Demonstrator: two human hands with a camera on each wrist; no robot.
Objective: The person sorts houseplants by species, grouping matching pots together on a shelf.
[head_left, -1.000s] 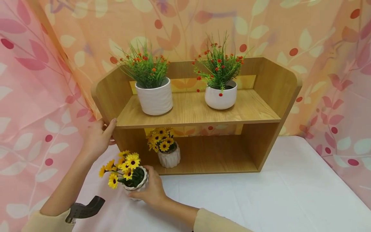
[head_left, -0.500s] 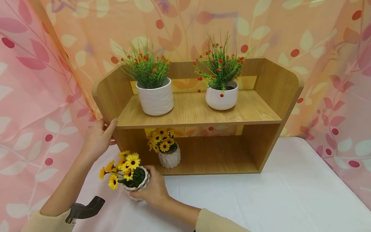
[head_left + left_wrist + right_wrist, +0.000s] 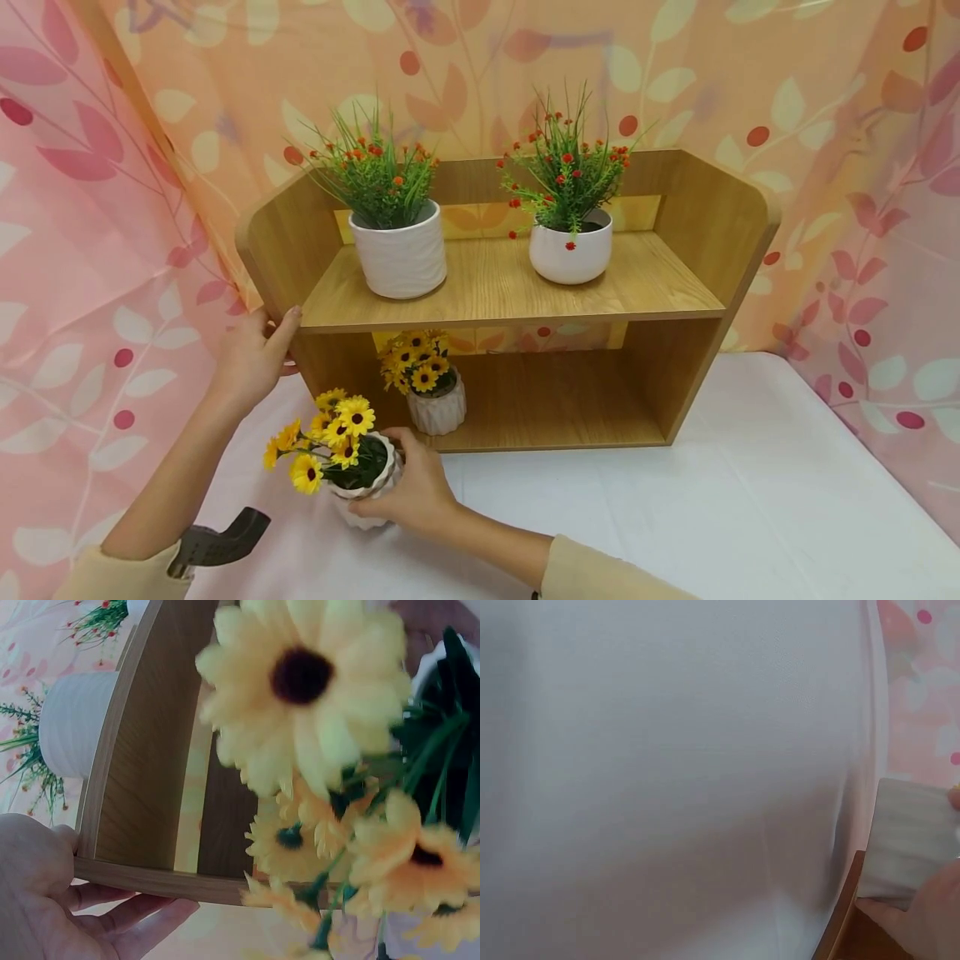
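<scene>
A white ribbed pot [image 3: 362, 510] of yellow daisy-like flowers [image 3: 337, 433] leans left over the white cloth, in front of the shelf's lower left corner. My right hand [image 3: 422, 492] grips it round its right side, thumb at the front. The right wrist view shows the pot's wall [image 3: 907, 836] and part of that hand [image 3: 931, 915] close to the shelf's edge. With my left hand [image 3: 246, 362] I hold the left side panel of the two-tier wooden shelf [image 3: 495, 320]. In the left wrist view, this hand's fingers [image 3: 142, 915] lie along the panel's outer face.
A similar pot of yellow flowers [image 3: 437, 407] stands on the lower board, at the left. On the upper board are two white pots, a taller one [image 3: 401, 260] and a rounder one [image 3: 572, 254], with red-flowered plants. White cloth [image 3: 600, 517] covers the table; patterned curtains [image 3: 817, 167] hang behind.
My right hand has shifted slightly to the right and toward me with the flower pot. The left hand stays on the shelf's side panel.
</scene>
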